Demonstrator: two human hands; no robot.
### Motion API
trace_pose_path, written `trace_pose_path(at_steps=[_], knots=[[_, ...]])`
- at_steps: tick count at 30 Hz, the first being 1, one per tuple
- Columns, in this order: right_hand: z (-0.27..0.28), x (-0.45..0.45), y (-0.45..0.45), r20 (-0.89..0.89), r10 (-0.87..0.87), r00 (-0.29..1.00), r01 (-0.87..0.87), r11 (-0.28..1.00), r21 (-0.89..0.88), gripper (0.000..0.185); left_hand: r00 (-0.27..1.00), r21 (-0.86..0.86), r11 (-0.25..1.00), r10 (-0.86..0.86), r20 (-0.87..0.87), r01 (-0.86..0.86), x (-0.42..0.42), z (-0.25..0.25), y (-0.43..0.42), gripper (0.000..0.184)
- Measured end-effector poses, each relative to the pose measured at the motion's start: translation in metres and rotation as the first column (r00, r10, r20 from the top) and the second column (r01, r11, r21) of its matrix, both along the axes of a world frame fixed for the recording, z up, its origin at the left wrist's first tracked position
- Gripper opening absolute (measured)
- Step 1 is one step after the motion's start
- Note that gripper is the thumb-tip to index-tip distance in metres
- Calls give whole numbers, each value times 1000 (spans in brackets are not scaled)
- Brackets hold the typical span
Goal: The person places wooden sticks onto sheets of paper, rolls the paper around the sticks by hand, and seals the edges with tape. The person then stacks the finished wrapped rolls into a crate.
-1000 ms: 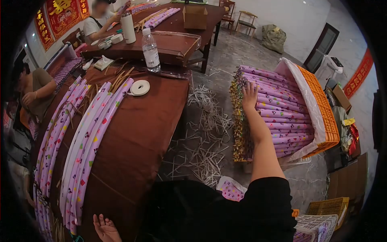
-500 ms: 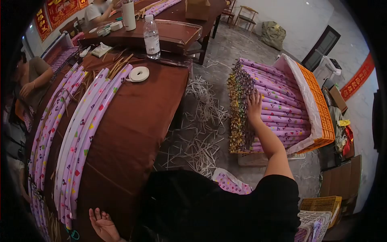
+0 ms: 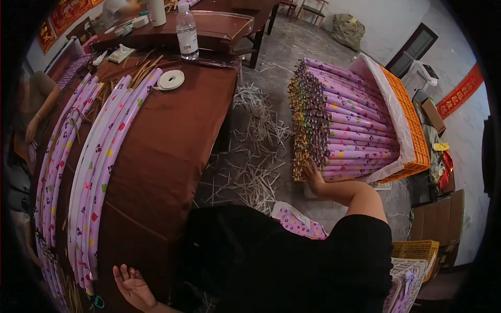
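Note:
Many purple patterned rolls (image 3: 360, 125) lie stacked on their sides in an orange crate (image 3: 409, 115) with a white liner. Against the lower front corner of the stack, by its gold and silvery ends, rests my right hand (image 3: 314, 179), fingers extended and partly hidden. My left hand (image 3: 134, 287) is palm up with its fingers apart and slightly curled, holding nothing, at the lower edge of the brown table (image 3: 156, 172). Long purple patterned strips (image 3: 112, 151) lie on that table, up and left of my left hand.
A tape roll (image 3: 171, 80) and a water bottle (image 3: 187, 34) stand on the table. Shredded strips (image 3: 255, 141) litter the floor between table and crate. A person's arm (image 3: 39, 112) shows at left. More crates (image 3: 417, 250) are at lower right.
My right hand has moved down along the front of the stacked rolls to its lower corner. My left hand stays open near the table edge. The whole view has shifted slightly.

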State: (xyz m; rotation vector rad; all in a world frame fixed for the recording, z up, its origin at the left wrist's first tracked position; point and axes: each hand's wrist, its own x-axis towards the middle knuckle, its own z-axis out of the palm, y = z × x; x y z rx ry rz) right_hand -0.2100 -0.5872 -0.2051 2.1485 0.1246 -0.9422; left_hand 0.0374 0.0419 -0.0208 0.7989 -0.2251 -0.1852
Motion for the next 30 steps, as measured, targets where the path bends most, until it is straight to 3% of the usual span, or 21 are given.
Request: trace_pose_path(at_steps=[1, 2, 4, 7, 10, 16, 17, 18, 19, 20, 21, 23, 24, 26, 27, 30], knots=[[4, -5, -3, -18, -1, 1000, 1, 1000, 3, 53, 952, -9, 972, -230, 201, 237, 0, 0, 0, 45], [5, -8, -5, -34, -5, 999, 5, 1000, 2, 53, 954, 88, 973, 227, -197, -213, -11, 36, -40, 45], [5, -9, -5, -51, -24, 998, 24, 1000, 7, 53, 609, 341, 770, 636, -474, -539, -20, 64, -71, 45], [3, -3, -1, -71, -38, 997, 39, 999, 1, 53, 570, 336, 747, 658, -492, -573, -22, 66, -71, 45], [2, 1, 2, -80, -43, 996, 43, 999, 0, 53, 623, 292, 781, 620, -477, -552, -23, 55, -56, 45], [-11, 13, 35, -45, -81, 996, 82, 996, 41, 54, 608, 329, 770, 635, -476, -546, -16, 42, -45, 44], [-18, 20, 47, -9, -96, 995, 97, 993, 72, 54, 959, 121, 967, 241, -147, -224, -8, 16, -18, 43], [-29, 28, 58, 51, -123, 991, 117, 986, 119, 54, 998, 81, 997, 10, 69, -16, -7, 12, -13, 43], [-38, 37, 67, 134, -153, 979, 124, 971, 203, 52, 934, 80, 976, -216, 283, 201, -6, 8, -9, 43], [-38, 50, 78, 209, -185, 960, 119, 950, 290, 51, 940, 159, 978, -175, 294, 132, -7, 7, -6, 43], [-34, 58, 84, 356, -167, 920, -8, 897, 442, 40, 968, 226, 974, -75, 241, 19, -10, 4, -7, 42], [-35, 90, 98, 421, -328, 846, -79, 703, 706, 27, 988, 371, 917, 112, 107, -145, -14, -1, -6, 42], [-21, 103, 107, 648, -337, 684, -380, 593, 710, 20, 985, 417, 892, 157, 76, -174, -16, -3, -4, 42], [17, 132, 130, 614, -436, 658, -444, 434, 784, 16, 979, 483, 853, 194, 56, -197, -16, -6, -2, 42], [41, 145, 140, 663, -369, 651, -549, 374, 747, 13, 978, 508, 838, 201, 49, -198, -16, -7, -1, 42], [98, 170, 180, 680, -380, 627, -725, 36, 688, 10, 974, 539, 817, 223, 35, -207, -23, -5, -3, 43]])
